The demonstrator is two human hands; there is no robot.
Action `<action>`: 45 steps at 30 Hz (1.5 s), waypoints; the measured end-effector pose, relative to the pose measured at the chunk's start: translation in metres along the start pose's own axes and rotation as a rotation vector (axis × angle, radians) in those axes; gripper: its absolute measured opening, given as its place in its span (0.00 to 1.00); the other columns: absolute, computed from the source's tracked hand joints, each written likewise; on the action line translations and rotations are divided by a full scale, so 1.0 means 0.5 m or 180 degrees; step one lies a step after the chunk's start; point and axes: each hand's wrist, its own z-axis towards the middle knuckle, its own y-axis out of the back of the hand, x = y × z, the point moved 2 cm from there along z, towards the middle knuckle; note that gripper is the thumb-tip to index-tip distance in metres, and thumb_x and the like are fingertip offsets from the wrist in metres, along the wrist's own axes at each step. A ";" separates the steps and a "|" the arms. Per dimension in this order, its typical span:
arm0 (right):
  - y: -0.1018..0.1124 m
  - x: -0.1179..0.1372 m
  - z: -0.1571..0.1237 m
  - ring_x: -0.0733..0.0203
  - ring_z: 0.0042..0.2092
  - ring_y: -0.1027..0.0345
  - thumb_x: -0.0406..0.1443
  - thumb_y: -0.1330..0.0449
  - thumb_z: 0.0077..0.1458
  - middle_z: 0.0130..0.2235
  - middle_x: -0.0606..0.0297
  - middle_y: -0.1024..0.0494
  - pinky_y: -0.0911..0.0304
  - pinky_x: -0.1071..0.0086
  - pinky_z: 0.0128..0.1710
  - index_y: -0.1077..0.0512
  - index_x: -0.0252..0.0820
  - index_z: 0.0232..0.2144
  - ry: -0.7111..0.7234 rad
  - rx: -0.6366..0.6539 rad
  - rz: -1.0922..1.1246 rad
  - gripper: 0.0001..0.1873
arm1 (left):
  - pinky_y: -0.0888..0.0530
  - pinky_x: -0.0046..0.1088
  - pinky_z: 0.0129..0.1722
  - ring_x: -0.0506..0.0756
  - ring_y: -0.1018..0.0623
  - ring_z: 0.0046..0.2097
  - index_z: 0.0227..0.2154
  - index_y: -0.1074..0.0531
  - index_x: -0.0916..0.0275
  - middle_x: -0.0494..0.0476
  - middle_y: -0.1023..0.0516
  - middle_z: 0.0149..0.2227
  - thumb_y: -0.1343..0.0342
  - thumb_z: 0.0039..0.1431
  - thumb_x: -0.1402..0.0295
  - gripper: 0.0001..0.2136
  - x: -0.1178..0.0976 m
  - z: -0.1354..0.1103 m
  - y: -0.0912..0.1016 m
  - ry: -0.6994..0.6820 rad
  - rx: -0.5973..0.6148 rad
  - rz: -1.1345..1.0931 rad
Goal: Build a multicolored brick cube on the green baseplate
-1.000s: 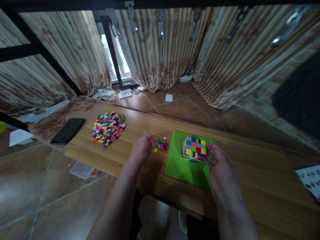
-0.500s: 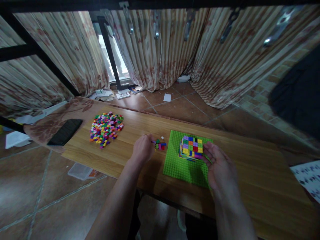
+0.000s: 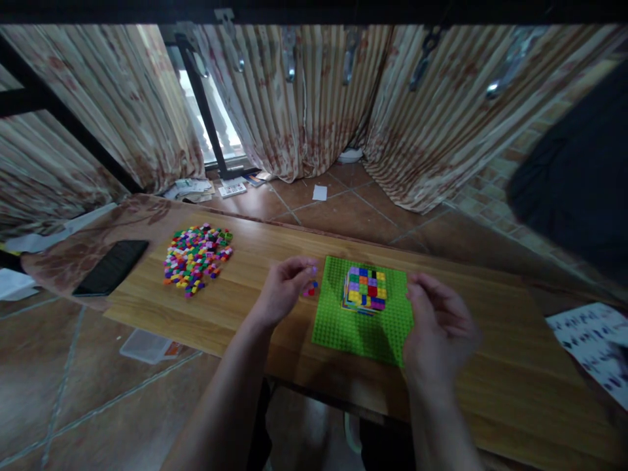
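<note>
A green studded baseplate [image 3: 358, 327] lies on the wooden table [image 3: 490, 366] and carries a low block of small coloured bricks [image 3: 366, 288]. My left hand [image 3: 284, 291] hovers just left of the plate, its fingertips pinched on a tiny purple brick [image 3: 313, 269]. A few loose bricks [image 3: 310, 288] lie beneath those fingers. To the right of the plate, my right hand [image 3: 439, 330] is raised off it, blurred, fingers loosely curled, and I see nothing in it.
A heap of small coloured bricks [image 3: 192, 256] sits at the table's left, with a black phone [image 3: 110, 267] beyond it on a patterned cloth. A printed sheet [image 3: 591, 340] lies at the right. Curtains hang behind; papers litter the tiled floor.
My left hand rose from the loose bricks with a purple one pinched in its fingertips. My right hand came off the edge of the brick block and drew back to the right.
</note>
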 end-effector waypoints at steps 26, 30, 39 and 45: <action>-0.031 0.039 -0.040 0.58 0.45 0.28 0.35 0.38 0.58 0.41 0.64 0.24 0.33 0.60 0.48 0.25 0.49 0.41 0.1047 0.2408 -0.0947 0.08 | 0.33 0.23 0.31 0.47 0.28 0.29 0.36 0.23 0.65 0.52 0.23 0.29 0.31 0.46 0.62 0.16 -0.007 -0.040 -0.070 0.0514 0.1378 -0.0680; -0.029 0.036 -0.039 0.58 0.43 0.28 0.35 0.37 0.57 0.40 0.64 0.24 0.32 0.61 0.46 0.25 0.48 0.39 0.1076 0.2266 -0.1005 0.06 | 0.34 0.23 0.30 0.46 0.30 0.28 0.36 0.23 0.65 0.51 0.25 0.28 0.32 0.49 0.61 0.15 -0.010 -0.041 -0.071 0.0443 0.1420 -0.0620; -0.020 0.035 -0.031 0.59 0.42 0.29 0.34 0.36 0.56 0.38 0.66 0.24 0.33 0.63 0.44 0.26 0.48 0.36 0.1096 0.2583 -0.0962 0.04 | 0.32 0.25 0.36 0.48 0.27 0.33 0.35 0.24 0.65 0.53 0.23 0.31 0.32 0.47 0.64 0.14 -0.008 -0.044 -0.072 0.0436 0.1460 -0.0485; -0.004 0.031 -0.020 0.61 0.38 0.28 0.36 0.37 0.57 0.35 0.67 0.24 0.32 0.66 0.39 0.25 0.47 0.33 0.0954 0.2726 -0.0900 0.00 | 0.35 0.24 0.30 0.47 0.30 0.29 0.36 0.24 0.65 0.51 0.25 0.28 0.35 0.50 0.61 0.14 -0.012 -0.044 -0.062 0.0428 0.1552 -0.0129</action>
